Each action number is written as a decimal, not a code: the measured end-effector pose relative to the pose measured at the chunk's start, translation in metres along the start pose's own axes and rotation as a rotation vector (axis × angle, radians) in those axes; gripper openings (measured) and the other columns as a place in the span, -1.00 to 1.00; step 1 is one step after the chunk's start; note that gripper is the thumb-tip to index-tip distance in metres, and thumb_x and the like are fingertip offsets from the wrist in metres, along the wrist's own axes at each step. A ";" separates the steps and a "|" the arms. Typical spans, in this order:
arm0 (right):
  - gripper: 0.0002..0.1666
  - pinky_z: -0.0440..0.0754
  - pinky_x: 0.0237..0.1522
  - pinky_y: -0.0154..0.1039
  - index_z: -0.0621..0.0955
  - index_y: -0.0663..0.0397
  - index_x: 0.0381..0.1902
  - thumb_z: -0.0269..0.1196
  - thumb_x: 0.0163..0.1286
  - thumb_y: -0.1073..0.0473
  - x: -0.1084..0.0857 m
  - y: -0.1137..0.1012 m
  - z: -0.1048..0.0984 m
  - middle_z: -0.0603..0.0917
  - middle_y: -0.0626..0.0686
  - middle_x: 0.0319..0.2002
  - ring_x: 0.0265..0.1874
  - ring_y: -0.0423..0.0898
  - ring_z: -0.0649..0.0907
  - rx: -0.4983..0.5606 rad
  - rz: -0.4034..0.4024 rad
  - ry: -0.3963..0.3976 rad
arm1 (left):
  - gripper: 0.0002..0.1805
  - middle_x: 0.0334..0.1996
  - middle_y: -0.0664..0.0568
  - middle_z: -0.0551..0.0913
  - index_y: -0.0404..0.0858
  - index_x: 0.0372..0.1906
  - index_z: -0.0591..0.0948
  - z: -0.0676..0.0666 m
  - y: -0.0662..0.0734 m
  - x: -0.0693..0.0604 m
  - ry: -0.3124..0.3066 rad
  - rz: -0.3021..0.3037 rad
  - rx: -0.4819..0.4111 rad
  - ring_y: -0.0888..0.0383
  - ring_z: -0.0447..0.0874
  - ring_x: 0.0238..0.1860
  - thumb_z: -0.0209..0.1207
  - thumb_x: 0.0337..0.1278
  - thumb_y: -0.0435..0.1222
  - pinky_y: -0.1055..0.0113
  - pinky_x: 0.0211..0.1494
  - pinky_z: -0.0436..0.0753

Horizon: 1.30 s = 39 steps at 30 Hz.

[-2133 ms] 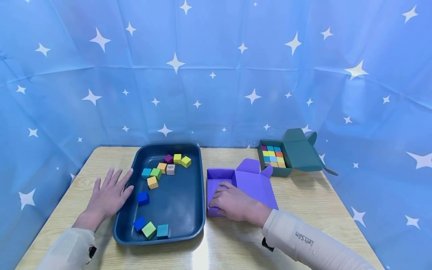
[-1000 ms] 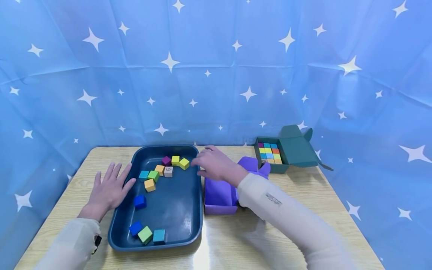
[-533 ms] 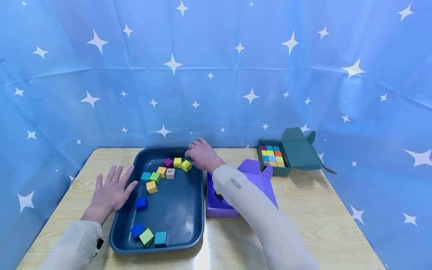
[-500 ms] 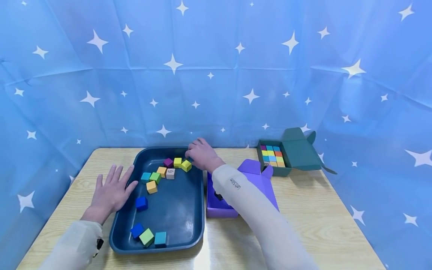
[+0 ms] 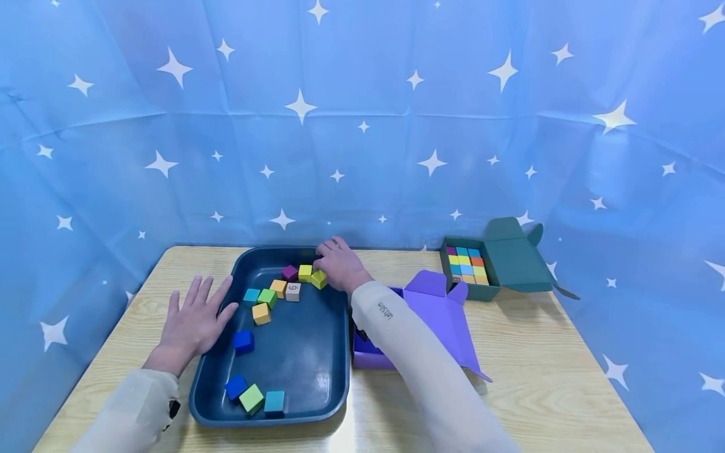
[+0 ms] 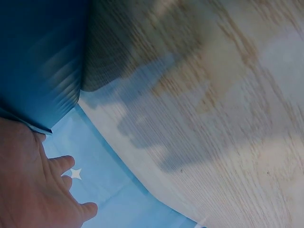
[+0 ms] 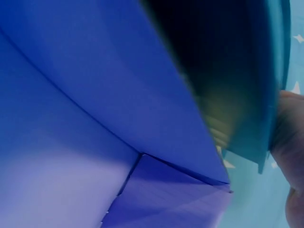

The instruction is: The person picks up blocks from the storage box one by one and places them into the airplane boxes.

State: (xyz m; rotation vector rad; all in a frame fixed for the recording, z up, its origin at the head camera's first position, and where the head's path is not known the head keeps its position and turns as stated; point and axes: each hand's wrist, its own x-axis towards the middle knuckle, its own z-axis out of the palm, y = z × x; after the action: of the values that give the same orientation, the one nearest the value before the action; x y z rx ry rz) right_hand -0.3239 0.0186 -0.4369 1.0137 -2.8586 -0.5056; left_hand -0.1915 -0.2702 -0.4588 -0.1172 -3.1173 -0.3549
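Note:
My left hand [image 5: 195, 324] rests with spread fingers along the left rim of a dark blue tray [image 5: 206, 384]; the left wrist view shows the same hand [image 6: 33, 175] against the tray's outer side. At the tray's far right corner, my right hand [image 5: 342, 267] reaches over the rim, fingertips at a yellow block [image 5: 319, 280] and partly covering it. Whether they pinch it is hidden. Beside it sit another yellow block [image 5: 305, 273], a purple block [image 5: 290, 273], an orange block [image 5: 278, 288] and a white numbered block [image 5: 292, 292]. More coloured blocks lie along the tray's left side.
A purple box [image 5: 374, 360] with its lid folded open stands right of the tray, partly under my right sleeve. Farther right, an open green box [image 5: 481, 292] holds rows of coloured blocks. A starry blue curtain [image 5: 362, 189] hangs behind the wooden table [image 5: 544, 377].
My right hand has moved from inside the purple box, over the tray's right rim, down to the yellow block. The left hand stays at the left rim. The camera view has shifted slightly.

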 end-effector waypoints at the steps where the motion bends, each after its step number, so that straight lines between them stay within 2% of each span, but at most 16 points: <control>1: -0.60 -0.02 0.58 -0.04 0.62 -0.43 0.13 0.30 0.33 0.00 0.000 -0.001 0.001 0.49 -0.15 0.28 0.37 -0.12 0.36 -0.009 0.001 -0.002 | -0.24 0.51 -0.40 -0.04 -0.03 0.57 -0.06 0.000 0.000 0.000 0.000 -0.001 -0.001 -0.37 -0.30 0.53 -0.29 0.44 0.21 -0.46 0.42 -0.35; 7: -0.63 -0.01 0.58 -0.02 0.65 -0.41 0.10 0.31 0.32 -0.03 0.000 -0.005 0.002 0.56 -0.16 0.20 0.33 -0.12 0.40 -0.049 -0.008 0.018 | -0.24 0.51 -0.40 -0.04 -0.03 0.57 -0.06 0.000 0.002 -0.001 -0.001 -0.008 0.007 -0.38 -0.28 0.53 -0.31 0.43 0.22 -0.46 0.42 -0.34; 19: -0.64 -0.02 0.58 -0.01 0.63 -0.42 0.12 0.25 0.38 0.00 0.001 -0.008 0.003 0.57 -0.17 0.17 0.33 -0.09 0.38 -0.089 -0.026 0.013 | -0.25 0.51 -0.39 -0.04 -0.02 0.57 -0.05 -0.001 0.003 -0.001 -0.001 -0.006 0.009 -0.37 -0.27 0.53 -0.30 0.44 0.21 -0.46 0.42 -0.34; 24: -0.63 -0.03 0.58 0.00 0.66 -0.34 0.09 0.29 0.33 -0.12 0.000 -0.008 0.001 0.62 -0.18 0.12 0.28 -0.10 0.42 -0.084 -0.049 0.027 | -0.24 0.51 -0.39 -0.04 -0.01 0.57 -0.04 -0.001 0.002 -0.001 0.001 -0.006 0.010 -0.37 -0.29 0.53 -0.33 0.43 0.23 -0.45 0.42 -0.36; 28: -0.56 -0.05 0.58 0.01 0.67 -0.26 0.05 0.31 0.26 -0.21 -0.003 -0.002 -0.008 0.63 -0.18 0.11 0.27 -0.11 0.43 -0.072 -0.063 0.053 | -0.24 0.51 -0.39 -0.02 -0.02 0.57 -0.03 -0.001 0.004 -0.001 0.009 0.005 0.027 -0.37 -0.26 0.53 -0.36 0.43 0.24 -0.45 0.43 -0.34; 32: -0.62 -0.04 0.58 0.02 0.68 -0.23 -0.02 0.30 0.27 -0.20 -0.008 0.004 -0.024 0.63 -0.16 0.10 0.27 -0.10 0.43 -0.079 -0.072 0.097 | -0.25 0.50 -0.40 -0.01 -0.04 0.57 -0.01 -0.001 0.004 -0.001 0.012 0.007 0.034 -0.37 -0.24 0.53 -0.33 0.44 0.22 -0.45 0.42 -0.33; 39: -0.57 -0.05 0.58 0.00 0.64 -0.16 0.04 0.27 0.30 -0.18 -0.031 0.018 -0.047 0.60 -0.12 0.13 0.29 -0.07 0.42 -0.048 -0.050 0.126 | -0.25 0.50 -0.40 -0.01 -0.05 0.56 0.00 -0.001 0.004 -0.003 0.023 0.006 0.036 -0.37 -0.25 0.52 -0.29 0.44 0.20 -0.46 0.42 -0.32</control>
State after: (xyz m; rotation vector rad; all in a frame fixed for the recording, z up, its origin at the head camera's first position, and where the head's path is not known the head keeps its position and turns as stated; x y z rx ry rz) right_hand -0.3023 0.0382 -0.3855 1.0710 -2.7048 -0.4925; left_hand -0.1886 -0.2670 -0.4572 -0.1222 -3.0983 -0.2975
